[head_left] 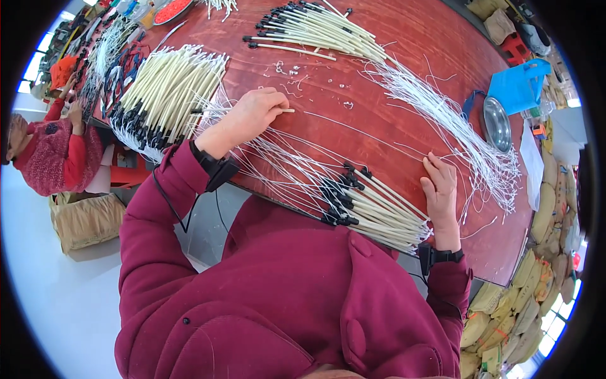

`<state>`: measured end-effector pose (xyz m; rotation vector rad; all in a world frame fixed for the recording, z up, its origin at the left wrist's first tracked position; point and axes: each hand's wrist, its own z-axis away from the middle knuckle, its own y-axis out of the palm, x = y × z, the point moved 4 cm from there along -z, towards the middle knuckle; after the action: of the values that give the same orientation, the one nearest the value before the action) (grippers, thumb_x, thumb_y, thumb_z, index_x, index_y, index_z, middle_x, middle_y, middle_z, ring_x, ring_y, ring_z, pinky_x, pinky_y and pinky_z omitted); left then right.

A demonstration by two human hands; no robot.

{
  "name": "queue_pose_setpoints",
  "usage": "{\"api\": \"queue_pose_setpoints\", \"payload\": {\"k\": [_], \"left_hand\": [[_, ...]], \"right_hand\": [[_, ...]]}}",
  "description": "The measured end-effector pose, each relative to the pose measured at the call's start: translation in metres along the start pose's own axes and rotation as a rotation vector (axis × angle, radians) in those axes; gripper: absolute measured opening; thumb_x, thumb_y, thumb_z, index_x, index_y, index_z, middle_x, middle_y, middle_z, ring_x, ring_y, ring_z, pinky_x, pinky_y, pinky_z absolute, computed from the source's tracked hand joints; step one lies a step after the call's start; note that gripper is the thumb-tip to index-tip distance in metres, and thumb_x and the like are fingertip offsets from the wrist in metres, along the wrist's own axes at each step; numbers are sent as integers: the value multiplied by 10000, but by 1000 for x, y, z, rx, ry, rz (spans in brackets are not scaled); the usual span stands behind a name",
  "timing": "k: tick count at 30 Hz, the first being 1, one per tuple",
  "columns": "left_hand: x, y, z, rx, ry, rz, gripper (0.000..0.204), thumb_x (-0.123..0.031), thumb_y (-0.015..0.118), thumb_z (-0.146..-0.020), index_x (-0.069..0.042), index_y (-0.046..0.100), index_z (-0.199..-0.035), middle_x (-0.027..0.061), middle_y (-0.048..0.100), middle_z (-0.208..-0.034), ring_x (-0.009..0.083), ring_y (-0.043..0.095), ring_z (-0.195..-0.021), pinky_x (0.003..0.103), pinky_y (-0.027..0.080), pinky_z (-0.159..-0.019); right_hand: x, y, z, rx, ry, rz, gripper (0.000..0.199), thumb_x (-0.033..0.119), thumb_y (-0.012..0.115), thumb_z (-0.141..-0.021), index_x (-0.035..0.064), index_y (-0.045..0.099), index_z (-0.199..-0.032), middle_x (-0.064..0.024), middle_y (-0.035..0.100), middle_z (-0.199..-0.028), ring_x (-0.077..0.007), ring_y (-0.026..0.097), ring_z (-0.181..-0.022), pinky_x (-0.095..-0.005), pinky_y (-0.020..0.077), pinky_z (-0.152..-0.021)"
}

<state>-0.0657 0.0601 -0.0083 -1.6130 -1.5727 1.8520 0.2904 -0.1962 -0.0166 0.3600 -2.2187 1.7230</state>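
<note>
In my left hand [255, 117], fingers closed, is a thin cream tube [288, 110]; its tip pokes out past the fingertips. A single white string [360, 128] stretches nearly straight from near that tip to the fingers of my right hand [440, 180], which appear to pinch its end. Just in front of me lies a bundle of cream tubes [388, 215] with black end pieces [341, 199], and long white strings [284, 158] trail left from it under my left forearm. Another pile of cream tubes [180, 82] with black ends sits left of my left hand.
At the far side of the red table [303, 132] lies a third tube bundle [322, 28], its white strings [454, 126] fanning right. A metal bowl [497, 124] and blue container [517, 86] stand at right. Another person [57, 151] is at left; filled sacks [511, 309] are stacked right.
</note>
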Motion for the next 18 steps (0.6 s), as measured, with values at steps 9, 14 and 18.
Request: {"api": "queue_pose_setpoints", "payload": {"k": [9, 14, 18], "left_hand": [[-7, 4, -5, -3, -17, 34, 127, -24, 623, -929, 19, 662, -1042, 164, 679, -982, 364, 658, -948, 392, 521, -820], [-8, 6, -10, 3, 1, 29, 125, -26, 624, -929, 19, 660, -1040, 163, 680, -983, 364, 661, -940, 396, 525, -816], [-7, 8, -11, 8, -1, 25, 124, -25, 624, -927, 19, 659, -1037, 163, 680, -982, 363, 663, -939, 399, 526, -814]], "right_hand": [[2, 0, -1, -21, -2, -12, 429, 297, 681, -959, 15, 696, -1281, -123, 639, -1365, -318, 561, -1187, -412, 439, -1057], [2, 1, -1, -29, 0, -30, 427, 291, 705, -945, 16, 699, -1272, -115, 637, -1355, -315, 563, -1172, -413, 445, -1046], [1, 1, -1, -39, -8, -20, 423, 282, 713, -938, 16, 701, -1266, -116, 642, -1345, -314, 565, -1167, -414, 446, -1044]]}}
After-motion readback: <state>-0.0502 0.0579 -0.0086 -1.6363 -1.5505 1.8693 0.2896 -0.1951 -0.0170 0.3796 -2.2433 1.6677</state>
